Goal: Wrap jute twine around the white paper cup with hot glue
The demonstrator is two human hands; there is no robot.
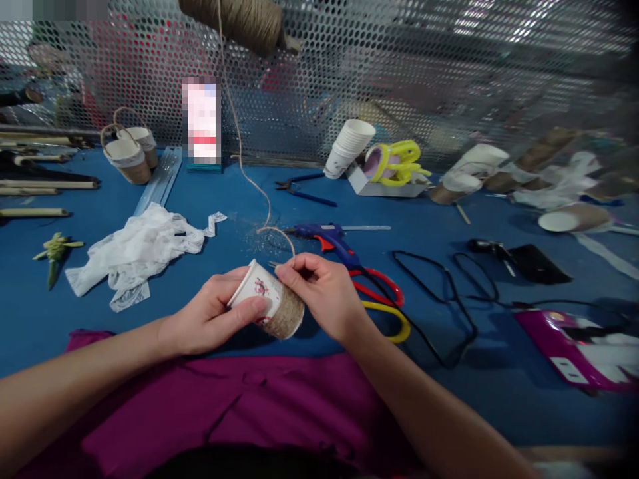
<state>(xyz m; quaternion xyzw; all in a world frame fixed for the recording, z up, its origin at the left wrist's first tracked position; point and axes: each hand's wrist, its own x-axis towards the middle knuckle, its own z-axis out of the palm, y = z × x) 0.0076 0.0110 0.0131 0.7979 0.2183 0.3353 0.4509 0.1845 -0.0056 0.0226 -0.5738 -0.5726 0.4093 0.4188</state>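
Note:
My left hand [210, 316] is closed around a white paper cup [253, 287] with red print, tilted on its side above the table. Coarse brown twine [287, 316] wraps the cup's lower part. With thumb and fingers pinched, my right hand [322, 289] grips the twine strand [283, 233] at the cup's side. That strand runs up to a large twine spool [244, 23] hanging at the mesh. Partly hidden behind my right hand are scissors with a red and a yellow handle [399, 326]. Just beyond lies a blue glue gun [332, 238].
White lace [144, 249] lies left, near twine-handled cups [130, 163]. Pliers [309, 189], stacked paper cups [347, 150] and a small box of yellow-handled scissors [394, 186] stand along the metal mesh [309, 100]. A black cord [462, 299] loops across the right side, near a purple packet [559, 352].

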